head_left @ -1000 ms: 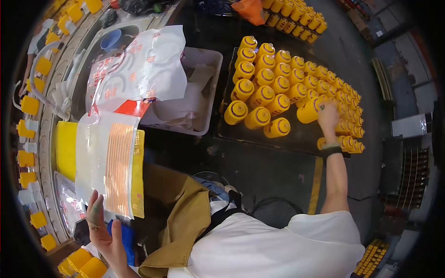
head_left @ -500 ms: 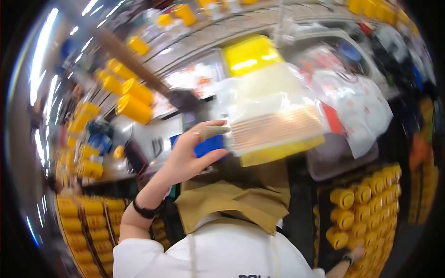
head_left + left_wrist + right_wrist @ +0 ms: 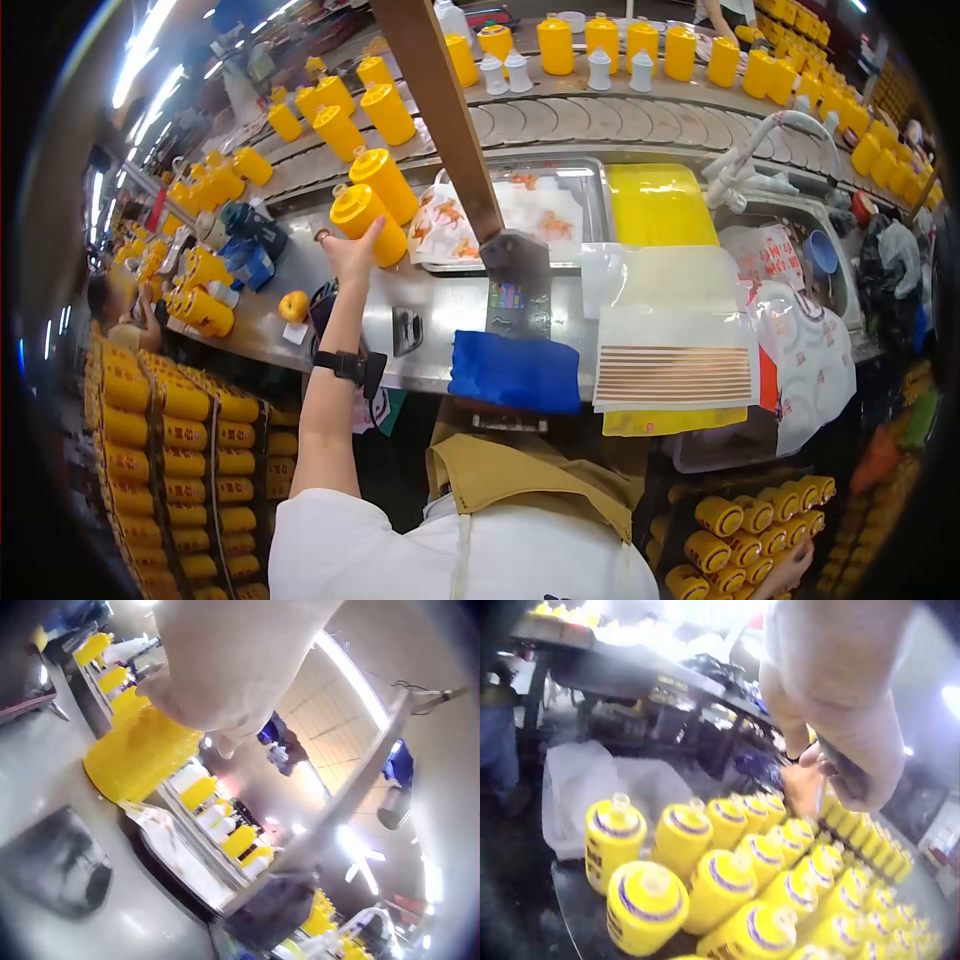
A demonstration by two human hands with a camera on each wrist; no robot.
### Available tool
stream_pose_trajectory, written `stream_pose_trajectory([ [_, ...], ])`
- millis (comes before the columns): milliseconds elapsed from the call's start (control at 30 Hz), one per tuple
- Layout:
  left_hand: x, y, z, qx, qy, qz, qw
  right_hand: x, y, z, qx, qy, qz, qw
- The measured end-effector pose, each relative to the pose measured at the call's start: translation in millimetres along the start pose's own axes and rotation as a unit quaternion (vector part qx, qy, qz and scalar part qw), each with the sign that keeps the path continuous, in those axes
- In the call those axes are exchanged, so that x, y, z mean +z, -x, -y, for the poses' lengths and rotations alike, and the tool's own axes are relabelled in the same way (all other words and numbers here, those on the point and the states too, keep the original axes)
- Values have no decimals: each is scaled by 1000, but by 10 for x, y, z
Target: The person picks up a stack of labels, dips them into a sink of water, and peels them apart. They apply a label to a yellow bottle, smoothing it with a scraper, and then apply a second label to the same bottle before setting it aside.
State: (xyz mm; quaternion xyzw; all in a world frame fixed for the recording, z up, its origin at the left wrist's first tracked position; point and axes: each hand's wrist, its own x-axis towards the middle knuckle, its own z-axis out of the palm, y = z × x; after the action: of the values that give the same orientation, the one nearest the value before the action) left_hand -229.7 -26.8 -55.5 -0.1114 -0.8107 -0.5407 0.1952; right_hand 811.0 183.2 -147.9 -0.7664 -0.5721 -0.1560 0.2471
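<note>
My left hand [image 3: 352, 255] is at the near side of a yellow bottle [image 3: 368, 222] standing on the steel counter [image 3: 430, 330]. Its thumb is straight and spread away from the fingers, overlapping the bottle. In the left wrist view, the hand [image 3: 232, 667] covers that bottle's upper end, and its base rests on the counter. A second yellow bottle [image 3: 385, 183] stands just behind. At the lower right, my right hand [image 3: 785, 570] is over the block of yellow bottles [image 3: 738, 515]. In the right wrist view, its fingers [image 3: 855, 799] curl loosely above the bottle tops, with no bottle in them.
A wooden post [image 3: 440, 110] rises from the counter beside the tray [image 3: 592, 200]. A blue cloth [image 3: 515, 372] and stacked plastic sheets [image 3: 680, 375] overhang the front edge. Beyond runs a conveyor [image 3: 560, 125] with bottles. Stacked bottles [image 3: 180, 460] fill the left.
The head view has swung left, toward the counter. My left hand has gone from beside the plastic sheets to the yellow bottle. My right hand has released the bottle that it gripped.
</note>
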Motion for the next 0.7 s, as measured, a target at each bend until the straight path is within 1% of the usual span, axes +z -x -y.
stream_pose_trajectory([
  [33,115,-100,151,11,176,34,984,-293,-85,637,-63,-59,59,995],
  [67,101,-98,42,-65,99,29,992,-364,-118,1242,-113,-185,36,976],
  [100,139,-126,99,-69,107,44,991,-741,-92,2096,-112,-192,61,973],
  [133,150,-180,198,-56,141,67,986,-899,-113,2634,-158,-224,74,959],
  [167,151,-183,279,-44,173,88,980,-995,-112,3067,-204,-256,90,941],
  [200,116,-129,280,-49,177,99,978,-1113,-56,3493,-211,-266,103,935],
  [233,32,-71,277,-47,213,100,971,-1223,2,3881,-219,-277,117,928],
  [267,-74,-25,229,-43,248,98,963,-1313,54,4226,-258,-297,131,910],
  [300,-181,54,126,-46,251,103,961,-1381,118,4535,-295,-318,145,889],
  [367,-383,362,-99,-117,404,113,900,-1356,303,5023,-320,-378,188,848],
  [400,-467,542,-177,-126,401,117,900,-1364,412,5260,-332,-398,230,824],
  [467,-542,910,-375,-224,481,246,811,-1366,659,5725,-362,-445,302,761],
  [500,-547,1102,-487,-250,478,294,789,-1361,796,5926,-379,-471,334,723],
  [533,-529,1283,-627,-274,474,340,765,-1351,940,6097,-388,-506,381,669],
  [567,-496,1425,-848,-314,489,379,720,-1366,1073,6255,-394,-539,424,611],
  [600,-457,1547,-1054,-352,502,415,673,-1503,1176,6403,-371,-535,478,590],
  [633,-409,1652,-1173,-377,478,430,667,-1633,1271,6519,-346,-528,530,566],
  [700,-293,1812,-1300,-410,446,466,645,-1576,1489,6650,-355,-564,529,525],
])
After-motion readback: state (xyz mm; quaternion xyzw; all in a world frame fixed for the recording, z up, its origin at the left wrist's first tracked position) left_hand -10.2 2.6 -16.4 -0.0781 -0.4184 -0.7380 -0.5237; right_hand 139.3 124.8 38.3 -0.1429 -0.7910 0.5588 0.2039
